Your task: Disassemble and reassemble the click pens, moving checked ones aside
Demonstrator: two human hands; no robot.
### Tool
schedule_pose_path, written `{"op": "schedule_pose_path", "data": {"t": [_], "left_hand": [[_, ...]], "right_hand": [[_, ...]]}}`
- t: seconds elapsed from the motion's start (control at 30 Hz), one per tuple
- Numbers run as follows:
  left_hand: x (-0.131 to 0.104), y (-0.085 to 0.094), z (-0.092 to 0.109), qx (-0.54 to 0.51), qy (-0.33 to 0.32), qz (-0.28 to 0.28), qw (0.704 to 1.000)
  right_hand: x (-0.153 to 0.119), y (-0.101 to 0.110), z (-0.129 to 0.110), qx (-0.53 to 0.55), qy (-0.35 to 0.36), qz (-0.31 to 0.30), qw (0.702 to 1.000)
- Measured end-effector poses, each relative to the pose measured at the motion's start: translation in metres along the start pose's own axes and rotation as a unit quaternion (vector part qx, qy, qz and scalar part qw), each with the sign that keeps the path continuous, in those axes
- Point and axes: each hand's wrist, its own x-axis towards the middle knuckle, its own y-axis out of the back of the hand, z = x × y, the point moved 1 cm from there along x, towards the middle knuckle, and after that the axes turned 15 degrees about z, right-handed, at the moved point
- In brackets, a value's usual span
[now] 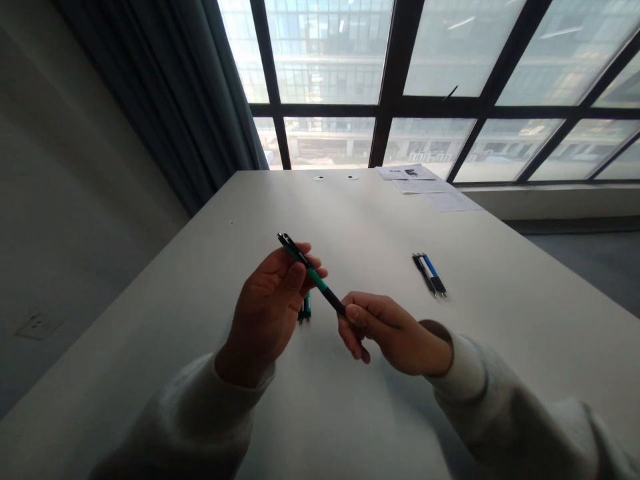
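Both hands hold one green and black ballpoint pen (317, 279) above the table, tilted with its clip end up to the left. My left hand (270, 307) pinches the barrel near the clip between thumb and fingers. The thumb and forefinger of my right hand (383, 327) close on the black grip at the lower end, hiding the tip. Beneath my left hand, more green and black pens (305, 311) lie on the table, mostly covered by the fingers. Off to the right, a small group of pens (430, 275) rests side by side, in black, white and blue.
The white table (350, 227) stretches away toward a large window. Printed papers (415, 180) lie at its far right corner. Two small round pieces (319, 178) sit near the far edge. A dark curtain (175, 87) hangs at the left, beside a wall with a socket (37, 325).
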Motion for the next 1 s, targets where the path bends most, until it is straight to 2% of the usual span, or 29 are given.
{"op": "schedule_pose_path", "data": {"t": [0.1,0.17,0.27,0.4,0.6,0.77,1.0], "left_hand": [[-0.001,0.001,0.002,0.013,0.003,-0.002,1.000],[-0.002,0.003,0.001,0.044,-0.008,0.005,0.999],[-0.003,0.005,0.000,0.119,-0.052,0.008,0.992],[-0.005,0.003,0.001,0.204,-0.103,0.000,0.974],[-0.007,0.002,0.001,0.224,-0.090,-0.026,0.970],[-0.008,0.004,-0.001,0.230,-0.099,-0.031,0.968],[-0.007,0.005,-0.001,0.248,-0.104,-0.025,0.963]], "right_hand": [[0.000,-0.006,0.006,0.109,-0.061,-0.044,0.991],[0.000,-0.008,0.007,0.133,-0.086,-0.075,0.985],[0.000,-0.009,0.003,0.074,-0.066,-0.074,0.992],[-0.001,-0.005,-0.001,-0.010,-0.005,-0.016,1.000],[-0.001,-0.004,0.002,-0.123,0.033,0.019,0.992],[0.002,-0.006,0.006,-0.147,0.039,0.003,0.988],[0.001,-0.007,0.009,-0.099,0.012,-0.008,0.995]]}}
